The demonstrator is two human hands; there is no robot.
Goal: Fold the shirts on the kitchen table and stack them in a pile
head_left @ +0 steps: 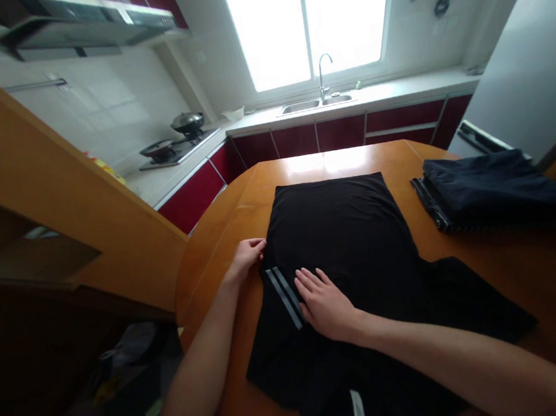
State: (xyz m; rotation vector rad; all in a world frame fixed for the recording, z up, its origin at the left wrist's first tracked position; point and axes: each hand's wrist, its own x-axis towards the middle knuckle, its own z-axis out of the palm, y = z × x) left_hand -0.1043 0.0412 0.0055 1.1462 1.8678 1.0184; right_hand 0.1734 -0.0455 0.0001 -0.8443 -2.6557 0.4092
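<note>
A black garment (355, 239) lies spread flat on a round wooden table (538, 273). A sleeve with two grey stripes (283, 297) is folded over its left side. My left hand (248, 254) pinches the garment's left edge by the sleeve fold, fingers curled on the cloth. My right hand (325, 305) lies flat, fingers stretched out, pressing the cloth just right of the stripes. A white label (357, 409) shows near the garment's near end.
A folded dark blue garment (489, 189) sits at the table's far right. A wooden shelf unit (58, 191) stands at the left. Behind are a kitchen counter with a sink (317, 103), a stove with pans (176, 142), and a grey fridge (526, 69).
</note>
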